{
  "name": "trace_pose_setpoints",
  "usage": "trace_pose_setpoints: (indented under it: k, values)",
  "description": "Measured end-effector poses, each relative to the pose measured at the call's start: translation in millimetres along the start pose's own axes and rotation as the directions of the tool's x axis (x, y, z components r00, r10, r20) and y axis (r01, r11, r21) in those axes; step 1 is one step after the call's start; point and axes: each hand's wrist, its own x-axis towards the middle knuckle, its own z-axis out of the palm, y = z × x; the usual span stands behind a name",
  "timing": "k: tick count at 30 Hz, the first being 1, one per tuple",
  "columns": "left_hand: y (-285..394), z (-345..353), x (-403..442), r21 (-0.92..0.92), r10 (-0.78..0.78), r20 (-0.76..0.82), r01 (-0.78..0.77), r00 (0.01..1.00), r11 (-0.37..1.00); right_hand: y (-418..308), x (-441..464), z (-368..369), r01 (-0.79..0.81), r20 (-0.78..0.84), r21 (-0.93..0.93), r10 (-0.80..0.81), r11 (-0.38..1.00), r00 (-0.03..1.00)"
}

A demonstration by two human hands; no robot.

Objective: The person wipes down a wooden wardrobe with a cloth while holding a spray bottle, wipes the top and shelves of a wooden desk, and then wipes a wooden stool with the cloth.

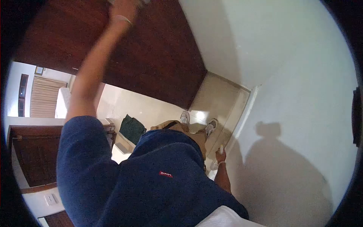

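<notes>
My left hand (124,9) is raised at the top edge, over a dark brown wooden panel (151,56). It is blurred and partly cut off. Something pale shows on both sides of it, too little to name. Low on the right, beside the pale wall, my right hand (221,155) is closed round what looks like a whitish spray bottle (214,165). A light band circles each wrist.
The panel meets a pale wall (302,87) with my shadow on it. A dark green cloth (132,129) lies on the glossy tile floor (123,98) near my shoes. At left are a brown door (38,157), a wall switch (50,199) and a beige curtain (47,96).
</notes>
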Motion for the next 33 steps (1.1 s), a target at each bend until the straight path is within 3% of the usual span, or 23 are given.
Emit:
trace_pose_setpoints:
  k: [1,2,4,5,6,8,9,11,12,13,15,17,20,22,23,24,25,27,28,30,31,32,33]
  values:
    - [45,9,-26,0.066,0.157,-0.041,-0.155,0.987,0.986,-2,1,14,0.137,-0.022,-0.374,-0.157,0.917,0.987]
    - [113,76,-54,-0.120,0.347,0.034,-0.341,0.937,0.933,-5,2,24,0.226,0.009,-0.694,-0.307,0.683,0.952]
    - [191,69,-118,-0.264,0.497,0.214,-0.440,0.841,0.858,-4,-2,23,0.275,0.036,-0.825,-0.440,0.493,0.897]
    - [231,79,-160,-0.231,0.642,0.241,-0.600,0.728,0.766,-21,-9,38,0.335,0.061,-0.756,-0.449,0.562,0.891]
    - [242,63,-186,-0.176,0.645,0.225,-0.621,0.730,0.764,-40,-19,56,0.390,0.086,-0.676,-0.459,0.625,0.884]
    - [222,29,-194,-0.413,0.855,0.343,-0.755,0.390,0.510,-63,-41,73,0.358,0.040,-0.780,-0.529,0.514,0.848]
    - [228,32,-181,-0.466,0.757,0.306,-0.602,0.577,0.648,-70,-42,68,0.330,0.030,-0.829,-0.553,0.452,0.833]
    - [243,51,-153,-0.577,0.454,0.307,-0.215,0.836,0.788,-65,-26,46,0.235,-0.131,-0.181,-0.260,0.955,0.957]
    - [229,46,-119,-0.263,0.430,0.210,-0.373,0.878,0.890,-54,-9,24,0.159,-0.136,-0.022,-0.161,0.987,0.978]
    - [184,-2,-82,-0.258,0.416,0.206,-0.361,0.886,0.896,-50,2,11,0.079,-0.140,0.138,-0.060,0.987,0.988]
    - [147,-12,-21,-0.350,0.122,0.062,-0.093,0.991,0.932,-44,29,-5,0.051,-0.177,-0.022,-0.054,0.998,0.983]
    - [117,-40,17,-0.495,-0.190,-0.202,0.067,0.961,0.866,-41,47,2,0.183,-0.101,-0.146,-0.198,0.972,0.975]
    - [114,-61,12,-0.390,-0.201,-0.237,0.096,0.950,0.916,-33,111,-11,0.152,0.010,-0.199,-0.153,0.968,0.988]
    - [147,-70,-30,-0.316,-0.034,0.094,0.062,0.995,0.947,-44,151,-11,0.112,0.057,-0.142,-0.105,0.984,0.993]
    - [183,-43,-64,-0.400,-0.008,0.062,0.032,0.998,0.916,-51,156,-2,0.118,0.072,-0.076,-0.113,0.990,0.991]
    - [212,-23,-96,-0.480,0.015,0.024,-0.002,1.000,0.877,-56,168,6,0.175,0.076,-0.200,-0.162,0.964,0.984]
    - [215,-51,-136,-0.536,0.162,0.176,-0.043,0.971,0.843,-61,181,13,0.226,0.080,-0.322,-0.212,0.919,0.974]
    - [255,-36,-222,-0.712,0.205,0.160,-0.031,0.966,0.701,-68,211,31,0.332,0.152,-0.820,-0.382,0.466,0.912]
    - [266,-38,-256,-0.686,0.408,0.183,-0.181,0.895,0.705,-92,199,60,0.153,-0.007,-0.862,-0.313,0.483,0.950]
    - [250,-68,-298,-0.906,0.551,0.122,-0.134,0.825,0.401,-131,188,114,0.221,0.142,-0.811,-0.185,0.541,0.972]
    - [236,-85,-312,-0.954,0.587,0.239,0.073,0.773,0.292,-142,183,126,0.237,0.210,-0.787,-0.115,0.570,0.971]
    - [224,-93,-334,-0.940,0.639,0.337,0.285,0.692,0.187,-119,230,102,0.477,0.406,-0.802,-0.256,0.361,0.877]
    - [156,-74,-346,-0.913,0.622,0.312,0.409,0.718,-0.014,-138,181,162,0.469,0.440,-0.805,-0.167,0.363,0.883]
